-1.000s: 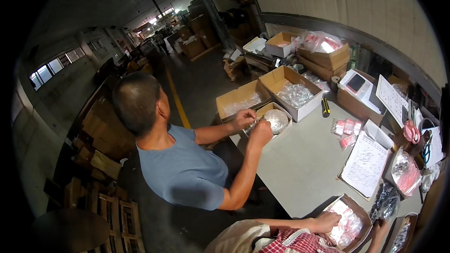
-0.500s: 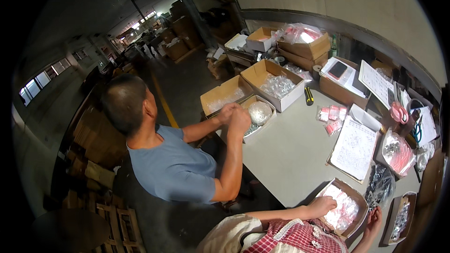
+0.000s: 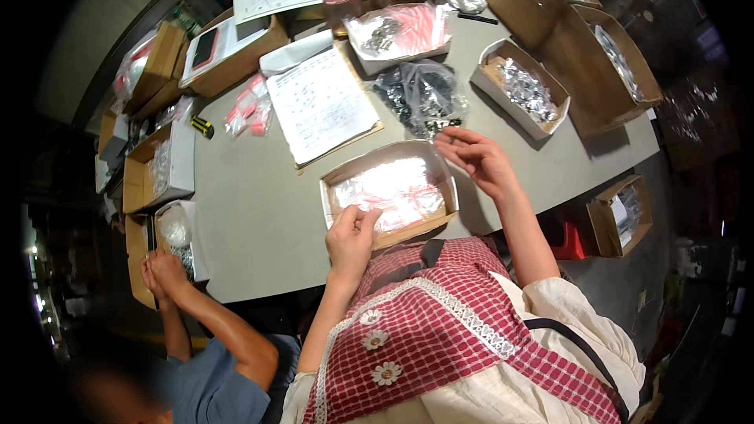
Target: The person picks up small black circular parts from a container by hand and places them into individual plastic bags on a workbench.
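The left hand (image 3: pixel 351 237) is curled at the near left edge of an open box (image 3: pixel 416 232) holding small clear bags (image 3: pixel 393 188), and I cannot tell whether it pinches one; the right hand (image 3: pixel 477 159), fingers loosely spread, hangs by the box's far right corner, near a plastic bag of dark pieces (image 3: pixel 420 93); beyond on the table (image 3: pixel 251 212) are written sheets (image 3: pixel 322 106) and shiny pieces (image 3: pixel 525 88)

Red-and-white checked apron (image 3: pixel 440 341); whitish packets (image 3: pixel 393 188), perhaps pink-striped
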A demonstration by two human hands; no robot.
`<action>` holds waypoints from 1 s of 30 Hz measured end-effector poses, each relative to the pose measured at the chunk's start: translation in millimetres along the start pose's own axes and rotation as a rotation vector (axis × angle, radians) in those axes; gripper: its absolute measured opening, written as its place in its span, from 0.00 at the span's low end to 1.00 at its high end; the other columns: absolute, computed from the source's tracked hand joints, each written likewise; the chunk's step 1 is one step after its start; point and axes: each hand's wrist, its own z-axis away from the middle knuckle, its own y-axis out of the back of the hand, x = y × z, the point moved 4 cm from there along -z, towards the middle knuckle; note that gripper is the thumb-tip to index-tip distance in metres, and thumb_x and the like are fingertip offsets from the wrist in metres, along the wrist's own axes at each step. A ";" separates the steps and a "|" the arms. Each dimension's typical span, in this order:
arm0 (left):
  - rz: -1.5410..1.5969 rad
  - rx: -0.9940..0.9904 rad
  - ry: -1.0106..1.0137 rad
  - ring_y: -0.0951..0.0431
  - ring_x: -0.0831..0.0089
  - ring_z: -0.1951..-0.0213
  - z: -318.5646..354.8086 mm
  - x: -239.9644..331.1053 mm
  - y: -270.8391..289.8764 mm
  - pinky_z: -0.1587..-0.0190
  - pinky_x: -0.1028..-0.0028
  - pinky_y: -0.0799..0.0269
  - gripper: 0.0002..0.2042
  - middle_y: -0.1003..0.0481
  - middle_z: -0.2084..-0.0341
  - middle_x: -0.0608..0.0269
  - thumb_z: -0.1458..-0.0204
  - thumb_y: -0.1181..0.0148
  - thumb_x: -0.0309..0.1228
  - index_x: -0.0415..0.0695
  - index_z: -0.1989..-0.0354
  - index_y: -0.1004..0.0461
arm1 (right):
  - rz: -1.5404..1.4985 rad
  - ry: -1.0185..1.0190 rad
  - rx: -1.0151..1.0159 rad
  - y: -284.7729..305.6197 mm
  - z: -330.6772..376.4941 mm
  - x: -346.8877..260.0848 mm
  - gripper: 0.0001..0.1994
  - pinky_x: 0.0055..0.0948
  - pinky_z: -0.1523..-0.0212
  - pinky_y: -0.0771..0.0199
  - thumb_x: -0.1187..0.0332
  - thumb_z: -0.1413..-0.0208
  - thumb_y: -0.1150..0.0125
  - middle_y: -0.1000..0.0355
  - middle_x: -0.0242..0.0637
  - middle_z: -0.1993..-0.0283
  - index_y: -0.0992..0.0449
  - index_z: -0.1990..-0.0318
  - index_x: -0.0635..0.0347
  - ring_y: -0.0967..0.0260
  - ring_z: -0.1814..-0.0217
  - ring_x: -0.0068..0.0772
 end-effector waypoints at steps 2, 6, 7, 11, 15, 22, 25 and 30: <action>0.076 -0.036 -0.007 0.23 0.63 0.69 -0.2 10.9 -14.7 0.66 0.68 0.29 0.05 0.23 0.70 0.52 0.45 0.37 0.28 0.38 0.68 0.21 | 0.032 -0.016 0.003 4.1 13.2 -4.6 0.20 0.28 0.41 0.22 0.84 0.42 0.50 0.30 0.57 0.43 0.34 0.41 0.81 0.25 0.43 0.43; 0.139 -0.111 -0.136 0.20 0.62 0.64 -13.4 8.7 -19.0 0.59 0.67 0.26 0.08 0.21 0.66 0.54 0.46 0.38 0.27 0.40 0.59 0.19 | 0.138 0.002 0.025 -8.9 25.3 8.8 0.18 0.31 0.43 0.22 0.81 0.41 0.49 0.28 0.55 0.44 0.31 0.42 0.77 0.25 0.45 0.41; 0.145 -0.123 -0.142 0.20 0.61 0.63 -15.7 8.8 -20.0 0.58 0.67 0.26 0.09 0.21 0.66 0.53 0.46 0.39 0.27 0.41 0.58 0.19 | 0.183 0.007 0.039 -15.5 29.3 10.4 0.16 0.32 0.45 0.22 0.79 0.40 0.48 0.25 0.52 0.48 0.29 0.45 0.76 0.23 0.48 0.39; 0.083 -0.096 -0.097 0.21 0.55 0.62 -16.6 24.6 -23.6 0.56 0.64 0.27 0.10 0.21 0.65 0.50 0.45 0.40 0.29 0.41 0.57 0.19 | 0.349 0.026 -0.005 -22.3 34.2 21.5 0.13 0.30 0.48 0.21 0.76 0.40 0.44 0.23 0.48 0.52 0.27 0.49 0.73 0.22 0.53 0.34; 0.058 -0.082 -0.102 0.22 0.57 0.67 -10.7 23.1 -25.3 0.62 0.64 0.29 0.09 0.23 0.71 0.52 0.45 0.38 0.33 0.38 0.68 0.21 | 0.462 0.104 -0.023 -4.2 24.9 31.2 0.13 0.30 0.52 0.18 0.73 0.39 0.41 0.22 0.44 0.55 0.26 0.49 0.69 0.20 0.56 0.35; -0.008 -0.078 -0.053 0.26 0.62 0.75 -3.5 8.7 -18.8 0.70 0.65 0.33 0.15 0.28 0.80 0.56 0.52 0.29 0.37 0.38 0.75 0.26 | 1.170 0.438 0.419 63.7 -0.9 -1.6 0.09 0.31 0.61 0.25 0.69 0.46 0.37 0.21 0.44 0.66 0.20 0.60 0.63 0.22 0.65 0.35; 0.022 -0.092 -0.064 0.27 0.65 0.79 0.3 7.4 -25.7 0.73 0.66 0.31 0.14 0.26 0.75 0.57 0.51 0.29 0.35 0.39 0.73 0.27 | 1.337 0.464 0.425 71.0 -1.5 -7.7 0.08 0.36 0.61 0.25 0.69 0.48 0.37 0.23 0.48 0.66 0.21 0.63 0.63 0.24 0.65 0.45; 0.059 -0.071 -0.218 0.26 0.66 0.74 -0.9 14.3 -29.8 0.69 0.66 0.29 0.10 0.27 0.68 0.55 0.51 0.32 0.26 0.38 0.62 0.23 | 1.537 0.537 0.364 79.6 -19.1 -1.7 0.08 0.43 0.61 0.25 0.68 0.48 0.39 0.24 0.49 0.66 0.21 0.66 0.63 0.25 0.64 0.52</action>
